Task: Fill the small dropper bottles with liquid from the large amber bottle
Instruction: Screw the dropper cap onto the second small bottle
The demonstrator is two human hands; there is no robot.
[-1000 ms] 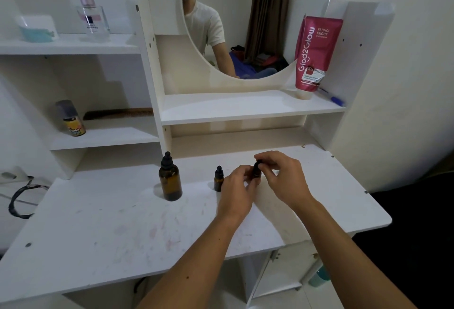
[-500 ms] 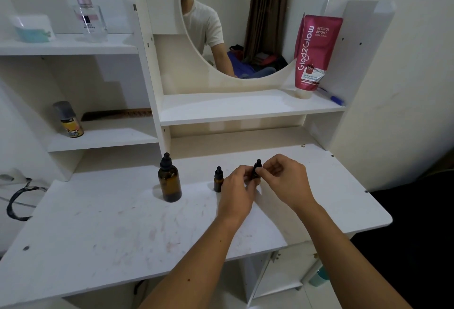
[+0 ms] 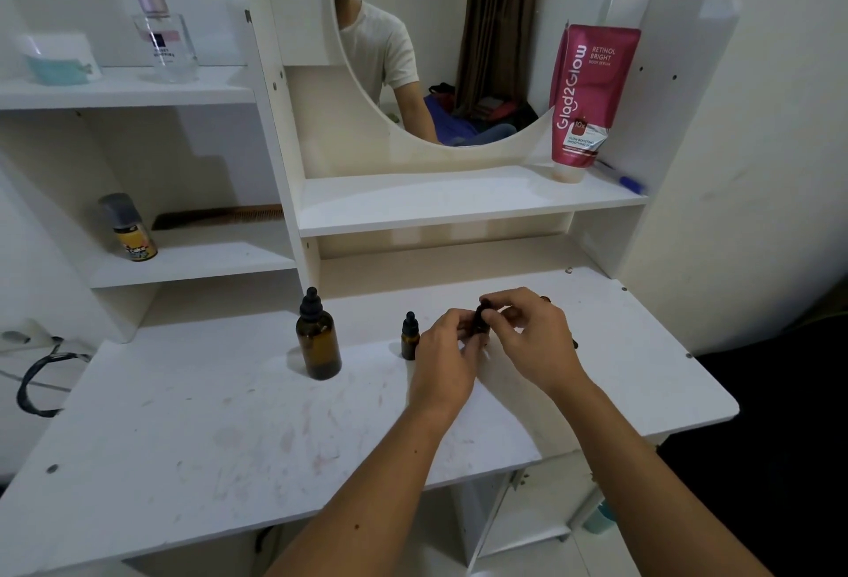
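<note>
Left of the hands stand a big amber bottle (image 3: 317,340) and a small dropper bottle (image 3: 410,338). Left hand (image 3: 444,354) grips another small bottle (image 3: 480,324), mostly hidden; right hand (image 3: 534,338) apparently pinches its cap.

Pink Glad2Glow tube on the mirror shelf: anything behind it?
Behind the pink Glad2Glow tube, a blue pen lies on the white shelf; its upper end is hidden by the tube.

pink tube (image 3: 592,99), perfume bottle (image 3: 163,39), comb (image 3: 218,216), mirror (image 3: 459,48)

small dropper bottle (image 3: 480,324) mostly hidden by fingers (image 3: 463,331)
</note>
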